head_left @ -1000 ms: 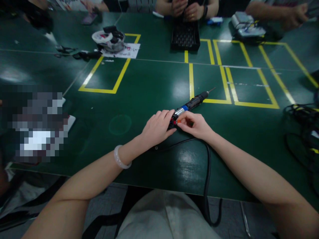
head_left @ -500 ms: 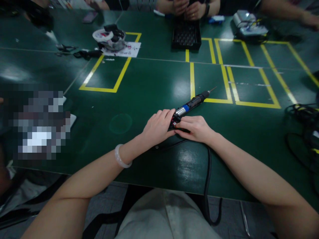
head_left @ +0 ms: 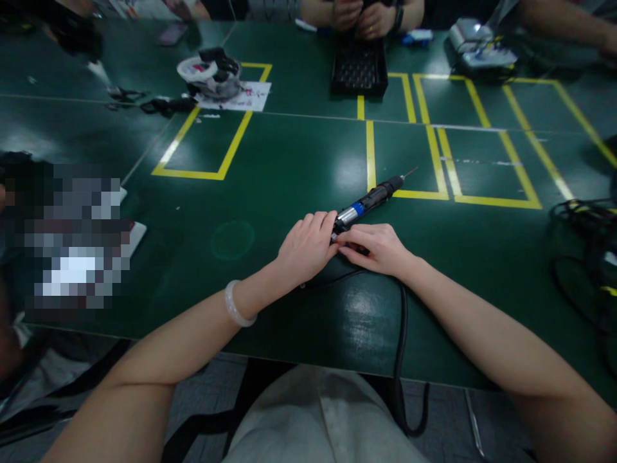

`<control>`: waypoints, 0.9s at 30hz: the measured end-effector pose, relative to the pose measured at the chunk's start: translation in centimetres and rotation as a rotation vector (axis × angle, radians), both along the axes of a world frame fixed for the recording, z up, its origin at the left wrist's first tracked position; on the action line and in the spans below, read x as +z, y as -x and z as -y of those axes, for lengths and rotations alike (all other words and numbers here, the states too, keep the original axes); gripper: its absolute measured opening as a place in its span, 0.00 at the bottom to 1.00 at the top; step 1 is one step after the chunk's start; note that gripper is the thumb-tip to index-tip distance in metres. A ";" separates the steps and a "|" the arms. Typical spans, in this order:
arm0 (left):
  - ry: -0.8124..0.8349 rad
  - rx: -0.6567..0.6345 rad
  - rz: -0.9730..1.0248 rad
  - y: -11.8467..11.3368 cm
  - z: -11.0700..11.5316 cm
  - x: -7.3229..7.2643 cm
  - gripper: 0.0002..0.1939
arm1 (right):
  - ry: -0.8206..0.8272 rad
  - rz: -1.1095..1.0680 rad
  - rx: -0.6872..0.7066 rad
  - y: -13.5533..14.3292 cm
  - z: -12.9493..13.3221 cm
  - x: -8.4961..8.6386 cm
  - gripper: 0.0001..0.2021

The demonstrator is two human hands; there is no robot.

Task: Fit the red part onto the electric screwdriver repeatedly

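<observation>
An electric screwdriver [head_left: 369, 200] with a black body, a silver and blue band and a thin bit lies slanted on the green table, its bit toward the upper right. Over its rear end my left hand [head_left: 307, 241] is wrapped, with a pale bangle on the wrist. My right hand [head_left: 378, 247] pinches at the same rear end, where a small bit of red and white shows between the hands. What the right fingertips hold is too small to name. A black cable [head_left: 403, 321] runs from under the right wrist over the table's front edge.
Across the green table [head_left: 289, 161], a person's hands [head_left: 369, 18] are above a black tray [head_left: 359, 71]. A white roll-like bundle [head_left: 212, 74] rests on paper at the back left. Black cables [head_left: 590, 231] lie at the right. Yellow tape marks rectangles.
My right fingers have shifted slightly at the rear end of the screwdriver. The screwdriver and my left hand look almost unmoved.
</observation>
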State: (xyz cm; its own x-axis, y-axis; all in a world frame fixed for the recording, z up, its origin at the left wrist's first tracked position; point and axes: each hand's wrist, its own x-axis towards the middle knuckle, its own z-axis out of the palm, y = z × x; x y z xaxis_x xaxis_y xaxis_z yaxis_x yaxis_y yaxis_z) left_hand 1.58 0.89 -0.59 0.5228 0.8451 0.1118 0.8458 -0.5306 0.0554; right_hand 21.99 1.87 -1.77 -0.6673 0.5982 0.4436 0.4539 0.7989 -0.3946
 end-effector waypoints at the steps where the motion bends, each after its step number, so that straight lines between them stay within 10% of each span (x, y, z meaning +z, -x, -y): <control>1: 0.002 0.001 0.000 0.0 -0.1 0.0 0.25 | 0.015 -0.009 -0.006 0.0 0.0 -0.1 0.09; 12: -0.010 0.058 -0.050 3.3 -1.6 0.4 0.28 | 0.106 -0.033 -0.054 -0.2 -0.5 -0.6 0.10; 27: -0.005 0.537 -0.160 15.9 -8.5 0.4 0.30 | 0.152 -0.023 -0.083 -0.4 -0.9 -1.0 0.10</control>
State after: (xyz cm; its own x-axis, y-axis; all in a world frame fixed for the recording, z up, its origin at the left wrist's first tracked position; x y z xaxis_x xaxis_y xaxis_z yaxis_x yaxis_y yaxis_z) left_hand -14.35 9.38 -0.23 0.0299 0.9970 0.0710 0.9950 -0.0229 -0.0972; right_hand 22.36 2.76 -2.78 -0.6036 0.7121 0.3585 0.5051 0.6895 -0.5191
